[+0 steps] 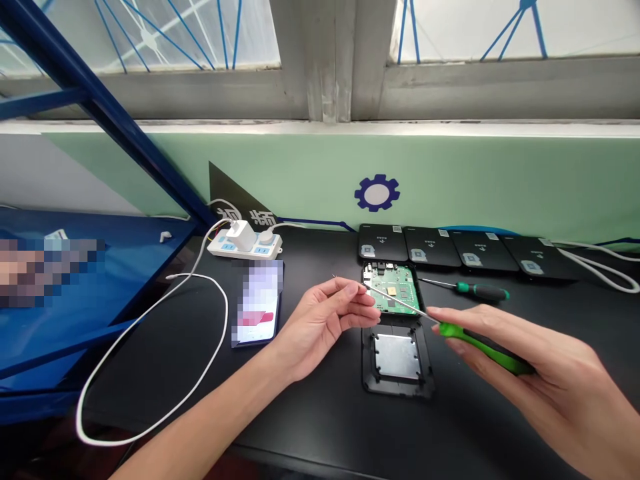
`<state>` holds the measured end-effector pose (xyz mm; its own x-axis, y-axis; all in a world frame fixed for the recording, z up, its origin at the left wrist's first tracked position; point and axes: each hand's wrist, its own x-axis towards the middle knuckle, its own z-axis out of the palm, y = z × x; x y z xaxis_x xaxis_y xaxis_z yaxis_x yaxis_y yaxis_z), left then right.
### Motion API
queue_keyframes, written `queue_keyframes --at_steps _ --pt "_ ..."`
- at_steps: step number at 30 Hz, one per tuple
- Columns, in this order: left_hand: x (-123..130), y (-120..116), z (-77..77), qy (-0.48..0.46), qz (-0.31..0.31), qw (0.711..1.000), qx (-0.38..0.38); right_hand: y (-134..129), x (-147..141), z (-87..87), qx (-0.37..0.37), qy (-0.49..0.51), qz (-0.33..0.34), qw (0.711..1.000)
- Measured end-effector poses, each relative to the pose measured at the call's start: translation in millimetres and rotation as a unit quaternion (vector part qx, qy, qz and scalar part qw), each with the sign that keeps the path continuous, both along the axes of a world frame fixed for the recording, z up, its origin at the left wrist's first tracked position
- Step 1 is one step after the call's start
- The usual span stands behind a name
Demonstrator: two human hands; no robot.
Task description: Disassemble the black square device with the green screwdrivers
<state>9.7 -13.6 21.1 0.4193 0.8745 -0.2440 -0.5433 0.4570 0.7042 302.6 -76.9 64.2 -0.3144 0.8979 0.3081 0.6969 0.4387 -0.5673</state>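
Observation:
My right hand [520,353] grips a screwdriver by its bright green handle [485,347]. Its long metal shaft points left, over a green circuit board [403,287] in an open black case. At the shaft's tip is my left hand [330,317], thumb and index finger pinched together; whatever lies between them is too small to name. Below the board lies a black cover [370,363] with a silver metal plate [397,355]. A second screwdriver with a dark green and black handle [483,292] rests to the right of the case.
Several black boxes [430,247] stand in a row along the wall. Left of my left hand lies a phone [260,303]. Behind it is a white power strip [245,245] with a charger and a looped white cable [226,320]. A blue frame [135,147] rises at the left.

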Motion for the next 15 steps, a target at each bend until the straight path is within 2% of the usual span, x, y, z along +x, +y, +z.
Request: queue_keyframes --at_steps 3,15 --pt "1 0 0.5 0.015 0.003 1.000 -0.011 0 6 -0.9 -0.005 -0.012 0.040 0.999" --pt "2 0 2.8 0.040 0.004 0.999 -0.012 9 12 11.0 0.028 -0.049 0.065 0.996"
